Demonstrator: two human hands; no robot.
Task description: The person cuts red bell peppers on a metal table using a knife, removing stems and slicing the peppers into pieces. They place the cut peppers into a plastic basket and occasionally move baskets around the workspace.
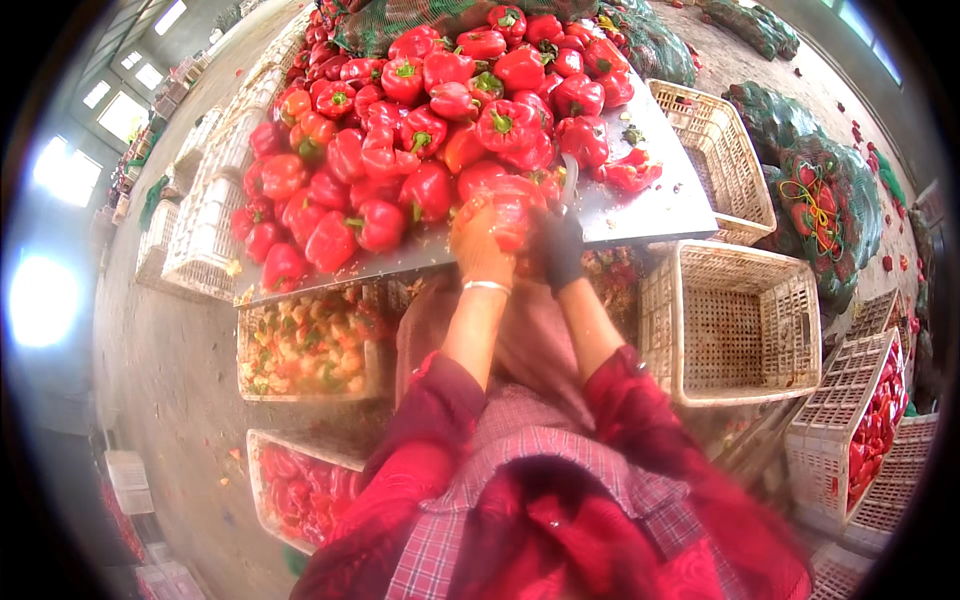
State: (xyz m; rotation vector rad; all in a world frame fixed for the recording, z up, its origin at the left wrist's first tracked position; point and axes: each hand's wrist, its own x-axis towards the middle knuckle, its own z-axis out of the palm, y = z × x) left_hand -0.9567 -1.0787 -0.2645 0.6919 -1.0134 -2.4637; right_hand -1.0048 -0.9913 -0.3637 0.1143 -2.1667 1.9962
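Red bell peppers (375,142) lie heaped on a metal-topped table (660,217), some with green stems. At the table's near edge my left hand (480,244), in an orange glove, holds a red bell pepper (511,214). My right hand (556,244), in a dark glove, grips a knife, whose curved pale blade (571,178) points up beside that pepper. The right fingertips are blurred. A broken piece of red pepper (631,172) rests on the bare metal to the right of the blade.
Below the table's left edge stands a crate of pepper cores (307,349), with a crate of red peppers (304,487) nearer me. Plastic crates (750,397) (712,150) stand at the right, beside green mesh sacks (840,210) of peppers. Another crate (825,435) holds red peppers.
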